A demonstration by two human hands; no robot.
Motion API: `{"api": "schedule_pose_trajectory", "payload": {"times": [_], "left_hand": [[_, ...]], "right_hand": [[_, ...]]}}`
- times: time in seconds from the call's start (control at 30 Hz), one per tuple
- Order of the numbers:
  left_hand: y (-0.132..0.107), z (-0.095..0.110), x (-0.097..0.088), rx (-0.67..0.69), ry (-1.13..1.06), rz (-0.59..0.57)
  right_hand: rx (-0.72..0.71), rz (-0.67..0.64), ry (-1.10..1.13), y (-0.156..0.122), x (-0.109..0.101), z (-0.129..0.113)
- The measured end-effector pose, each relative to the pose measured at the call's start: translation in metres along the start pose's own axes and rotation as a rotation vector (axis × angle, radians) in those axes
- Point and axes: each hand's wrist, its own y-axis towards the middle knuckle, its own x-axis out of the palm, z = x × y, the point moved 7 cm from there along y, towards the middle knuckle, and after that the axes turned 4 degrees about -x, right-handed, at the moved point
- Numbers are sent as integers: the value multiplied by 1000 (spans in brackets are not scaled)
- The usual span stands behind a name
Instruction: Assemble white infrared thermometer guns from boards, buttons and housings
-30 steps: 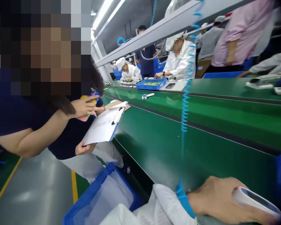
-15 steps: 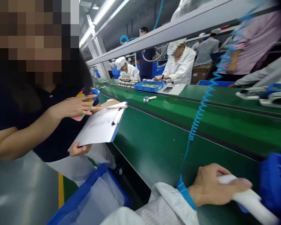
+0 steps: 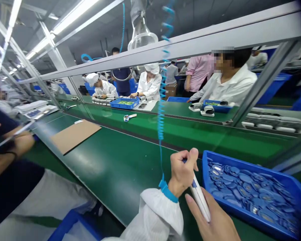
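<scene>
A slim white plastic handle (image 3: 200, 200) with blue details is held slantwise in front of me. My left hand (image 3: 182, 169), in a white sleeve with a blue wrist strap, is closed around its upper end, thumb raised. Around the lower end, my right hand (image 3: 214, 216) grips it between thumb and fingers. The fist covers the handle's upper part. Just right of my hands stands a blue tray (image 3: 256, 164) full of flat oval blue parts (image 3: 251, 189), some with shiny metal pieces.
A coiled blue cord (image 3: 161, 117) runs up from the wrist strap. Cardboard (image 3: 76, 134) lies on the green bench (image 3: 115, 164). On the green belt rests a white-and-blue part (image 3: 129, 117). A person (image 3: 12, 187) stands at left; co-workers sit opposite.
The view has swung right, bringing the whole parts tray into sight. My right hand now shows on the handle. The person with the clipboard has shifted to the left edge.
</scene>
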Motion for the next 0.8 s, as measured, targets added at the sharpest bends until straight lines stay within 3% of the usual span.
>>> {"api": "schedule_pose_trajectory", "payload": {"times": [0.1,0.17,0.3,0.4,0.47,0.63,0.73,0.8], "left_hand": [[23,27,8,75,159,103],[39,35,8,80,219,196],[66,27,10,48,186,196],[77,18,10,26,135,150],[83,14,16,-38,16,18],[79,24,47,-237,-396,-499],[65,39,55,-236,-396,-635],[54,44,59,-162,-246,-628]], "right_hand": [[-248,151,-279,20,-12,-35],[-267,175,-451,35,-13,-49],[-151,28,-739,63,-9,-59],[-135,-78,-628,75,-18,-58],[-116,-147,-400,80,-33,-51],[33,-312,104,91,-74,-24],[104,-342,281,94,-82,-12],[156,-307,334,92,-81,-3]]}}
